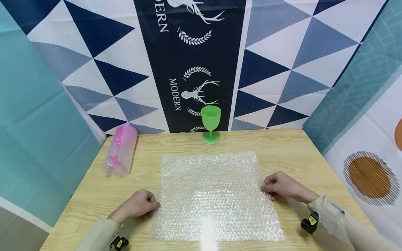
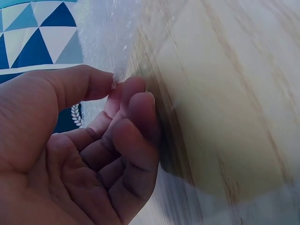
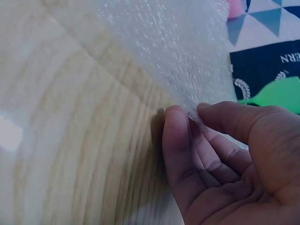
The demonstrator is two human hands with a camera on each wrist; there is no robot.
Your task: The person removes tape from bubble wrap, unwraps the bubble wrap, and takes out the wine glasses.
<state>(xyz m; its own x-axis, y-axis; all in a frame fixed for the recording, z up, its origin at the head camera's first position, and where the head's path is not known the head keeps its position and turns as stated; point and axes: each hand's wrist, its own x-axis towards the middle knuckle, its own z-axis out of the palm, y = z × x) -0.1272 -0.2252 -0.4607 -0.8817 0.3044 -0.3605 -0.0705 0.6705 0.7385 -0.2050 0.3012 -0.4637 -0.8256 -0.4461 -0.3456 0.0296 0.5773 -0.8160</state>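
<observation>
- Our left hand (image 1: 141,203) pinches the bubble wrap (image 1: 213,195) by one edge, thumb against finger; our right hand (image 1: 284,186) pinches the opposite edge.
- It lies spread on the worktop (image 1: 298,153), between our hands.
- Beyond our left hand, a pink bundle (image 1: 120,150) looks already wrapped.
- Not yet wrapped, we judge: the green goblet (image 1: 210,118), upright beyond both hands, off the sheet.

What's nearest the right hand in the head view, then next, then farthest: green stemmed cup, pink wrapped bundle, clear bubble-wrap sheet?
1. Clear bubble-wrap sheet, pinched by the right hand.
2. Green stemmed cup, standing beyond it.
3. Pink wrapped bundle, over at the left.
</observation>
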